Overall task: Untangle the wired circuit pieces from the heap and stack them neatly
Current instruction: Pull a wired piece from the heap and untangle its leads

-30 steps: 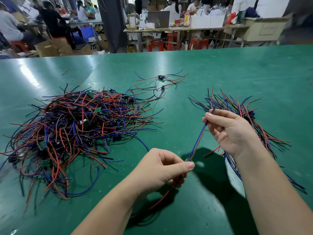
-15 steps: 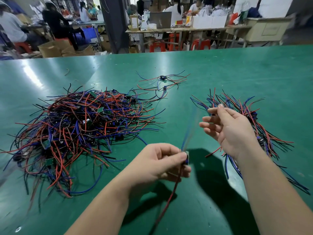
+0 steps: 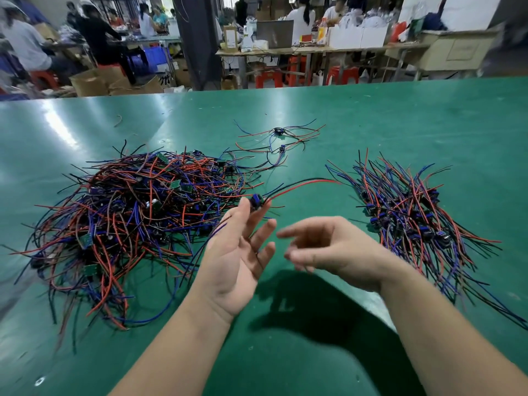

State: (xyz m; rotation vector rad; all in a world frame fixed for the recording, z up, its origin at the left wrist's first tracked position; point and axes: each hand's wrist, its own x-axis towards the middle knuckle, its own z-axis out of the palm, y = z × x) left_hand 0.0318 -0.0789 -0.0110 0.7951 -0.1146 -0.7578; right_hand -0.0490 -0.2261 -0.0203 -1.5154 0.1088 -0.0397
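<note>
Circuit piece [image 3: 256, 200] farther across green table [image 3: 400, 124]

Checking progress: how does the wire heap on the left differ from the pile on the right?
The left heap is bigger and tangled, wires looping every way; the right pile is smaller, its wires lying roughly parallel. Both hold red, blue and black wires on the table.

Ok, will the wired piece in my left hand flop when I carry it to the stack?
Probably only a little: its red and black wires arch out sideways unsupported, so they seem springy. It looks light, since the left hand holds the wired piece by fingertips alone. Loose ends may snag the stack.
</note>
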